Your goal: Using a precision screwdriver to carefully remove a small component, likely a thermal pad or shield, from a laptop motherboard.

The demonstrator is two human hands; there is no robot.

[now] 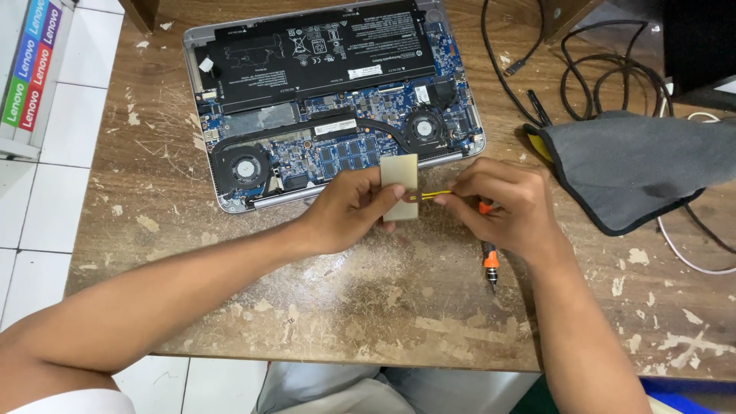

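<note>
The left hand pinches a small beige rectangular card upright between thumb and fingers, just in front of the opened laptop. The right hand is closed around a thin yellow-tipped tool, whose point meets the card's lower edge near a small orange spot. Under the right wrist an orange-and-black screwdriver lies on the scarred wooden table; whether the hand also touches it I cannot tell, since the palm covers its upper end.

The card sits in the air between both hands, close to the laptop's front rim, above the bare board with its 2 fans and the long black battery.

The risks I judge from here: the grip on the card is light and held by its edges, so a push from the tool could twist it loose and drop it onto the exposed board. The tool point could slip off the card's edge toward the left thumb. The loose screwdriver could roll off the table if the wrist nudges it. A grey cloth and black cables lie to the right, near enough to snag a sleeve or elbow.
</note>
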